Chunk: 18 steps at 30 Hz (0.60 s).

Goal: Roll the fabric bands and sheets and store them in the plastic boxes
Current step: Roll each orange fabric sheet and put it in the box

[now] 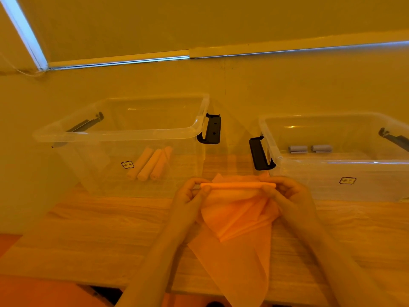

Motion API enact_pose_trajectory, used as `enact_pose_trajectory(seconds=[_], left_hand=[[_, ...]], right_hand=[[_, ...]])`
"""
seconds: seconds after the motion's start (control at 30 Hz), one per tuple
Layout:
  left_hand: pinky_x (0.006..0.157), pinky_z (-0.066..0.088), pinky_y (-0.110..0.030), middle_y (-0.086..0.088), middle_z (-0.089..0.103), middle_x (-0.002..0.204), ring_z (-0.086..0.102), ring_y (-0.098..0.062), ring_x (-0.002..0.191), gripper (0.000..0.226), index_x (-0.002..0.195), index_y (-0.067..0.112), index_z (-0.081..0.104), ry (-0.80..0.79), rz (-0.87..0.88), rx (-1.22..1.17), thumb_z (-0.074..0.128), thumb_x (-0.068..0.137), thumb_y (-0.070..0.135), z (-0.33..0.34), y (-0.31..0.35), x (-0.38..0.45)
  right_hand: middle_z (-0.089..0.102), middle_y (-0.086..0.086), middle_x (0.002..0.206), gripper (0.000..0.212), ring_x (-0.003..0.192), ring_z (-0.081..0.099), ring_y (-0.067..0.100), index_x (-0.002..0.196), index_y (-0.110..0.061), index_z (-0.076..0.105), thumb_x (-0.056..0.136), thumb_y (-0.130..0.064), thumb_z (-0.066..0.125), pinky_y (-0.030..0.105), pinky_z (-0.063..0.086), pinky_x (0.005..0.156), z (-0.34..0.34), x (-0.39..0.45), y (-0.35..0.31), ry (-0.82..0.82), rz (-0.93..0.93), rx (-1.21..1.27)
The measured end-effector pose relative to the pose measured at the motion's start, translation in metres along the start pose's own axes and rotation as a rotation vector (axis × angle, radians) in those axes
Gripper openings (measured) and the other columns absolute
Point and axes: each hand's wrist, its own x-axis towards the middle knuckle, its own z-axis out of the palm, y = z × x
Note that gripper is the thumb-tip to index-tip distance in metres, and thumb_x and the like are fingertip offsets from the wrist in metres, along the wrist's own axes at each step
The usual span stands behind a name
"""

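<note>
Wooden table (88, 229), two clear boxes at the back. Left hand (188, 196) and right hand (287, 193) pinch the ends of the orange sheet (234, 218), raised between them, roll just started. Next: keep winding evenly; probably left box (124, 136), with orange rolls (150, 162).

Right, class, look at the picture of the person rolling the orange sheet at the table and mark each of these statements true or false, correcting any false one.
1. Both hands hold the orange sheet at its rolled top edge. True: the left hand and right hand pinch its two ends.
2. The left box holds two grey rolls. False: it holds three orange rolls.
3. The right box has no lid on. True.
4. The sheet is fully rolled. False: most of it hangs loose over the table.
5. The grey rolls lie on the table. False: they lie in the right box.
</note>
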Motion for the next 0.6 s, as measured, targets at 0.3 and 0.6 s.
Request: enact_pose_trajectory(seconds=[0.3,0.6], left_hand=[[0.058,0.049,-0.021,0.001,0.067,0.090,0.063,-0.006,0.074,0.011,0.095,0.019,0.066,0.085,-0.079,-0.120,0.057,0.093,0.014,0.009,-0.011,0.005],[0.068,0.054,-0.034,-0.001,0.071,0.093,0.066,-0.019,0.084,0.014,0.098,0.024,0.069,0.057,-0.042,-0.025,0.058,0.092,0.019,0.008,-0.016,0.004]], right_hand=[[0.071,-0.005,0.099,0.019,0.083,0.069,0.010,0.105,-0.021,0.067,0.089,-0.014,0.062,0.028,0.058,0.064,0.002,0.002,0.006,-0.039,0.067,0.043],[0.071,-0.009,0.106,0.035,0.093,0.068,0.005,0.114,-0.023,0.066,0.081,-0.012,0.070,0.027,0.057,0.074,-0.002,0.001,0.005,-0.010,0.107,0.071]])
